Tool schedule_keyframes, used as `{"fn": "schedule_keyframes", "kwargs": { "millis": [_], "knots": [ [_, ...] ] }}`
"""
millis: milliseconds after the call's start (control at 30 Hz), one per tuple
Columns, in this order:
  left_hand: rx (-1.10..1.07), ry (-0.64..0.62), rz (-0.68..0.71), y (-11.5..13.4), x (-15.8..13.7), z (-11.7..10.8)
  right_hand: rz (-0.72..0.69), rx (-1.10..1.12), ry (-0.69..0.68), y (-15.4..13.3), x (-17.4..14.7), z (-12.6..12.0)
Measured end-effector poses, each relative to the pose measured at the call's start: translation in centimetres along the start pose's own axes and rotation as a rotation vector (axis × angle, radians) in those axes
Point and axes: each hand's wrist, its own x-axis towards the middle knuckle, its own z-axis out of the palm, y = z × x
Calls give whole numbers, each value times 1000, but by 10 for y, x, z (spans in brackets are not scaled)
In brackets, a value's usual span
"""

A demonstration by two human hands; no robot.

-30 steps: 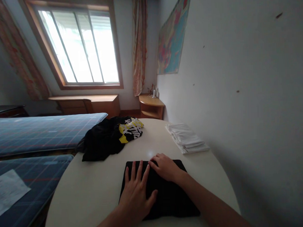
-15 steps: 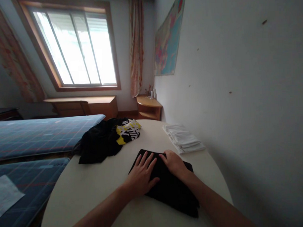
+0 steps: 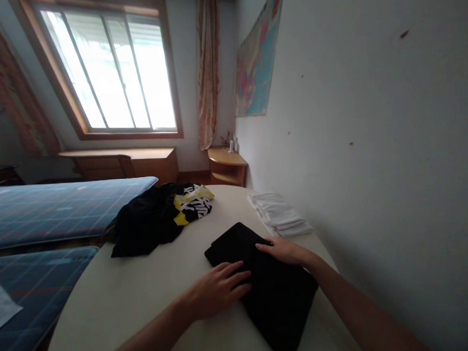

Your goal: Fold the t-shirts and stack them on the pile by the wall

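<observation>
Far left: a patterned curtain (image 3: pixel 12 96) hangs beside the window (image 3: pixel 111 72), which is brightly lit. Below, two plaid mattresses lie one beyond the other: the near mattress (image 3: pixel 46 284) carries a white sheet of paper (image 3: pixel 2 306), cut by the view's edge; the far mattress (image 3: pixel 66 209) reaches toward the worktop (image 3: pixel 126 287), pale and rounded.

Left part of worktop: crumpled black garment (image 3: pixel 143 219) with yellow and white print at its right end; its left end lies at the worktop's edge.

Centre: left hand (image 3: pixel 218 288) palm down, open, fingers extended and slightly spread, fingertips on the left side of the black folded cloth (image 3: pixel 276 297). This cloth lies on the worktop directly before the person, set askew, one corner pointing away and another toward the person. Folds hard to read, black on black.

Right of centre: right hand (image 3: pixel 286 251) at the cloth's far right edge, thumb laid on top. Other fingers partly hidden; cannot tell whether they grip the edge.

Beyond that hand, near the worktop's right edge: white folded cloth (image 3: pixel 279 215), apart from the black one. A coloured map (image 3: pixel 255 62) hangs on the wall (image 3: pixel 392 200), which bears small dark marks.
</observation>
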Motion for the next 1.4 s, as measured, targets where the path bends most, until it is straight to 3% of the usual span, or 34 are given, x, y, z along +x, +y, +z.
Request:
{"fn": "schedule_keyframes", "kwargs": {
  "millis": [200,367,533,633,900,1100,1267,1400],
  "knots": [
    [32,-1,-3,-10,4,5,-67,177,22,-2,0,-1],
    [0,51,-198,-28,21,11,-83,108,256,-11,18,-15],
    [-101,211,-524,-35,27,27,-67,76,343,-26,43,-45],
    [-114,207,-656,-35,25,32,-47,112,332,-38,56,-63],
    [-113,85,-725,-37,27,29,-23,259,383,-58,82,-126],
    [-113,101,-734,-37,28,31,81,362,431,-8,96,-170],
    [-114,108,-734,-38,28,34,240,285,446,54,100,-159],
    [-121,120,-735,-38,29,34,255,198,468,75,103,-153]
  ]
}}
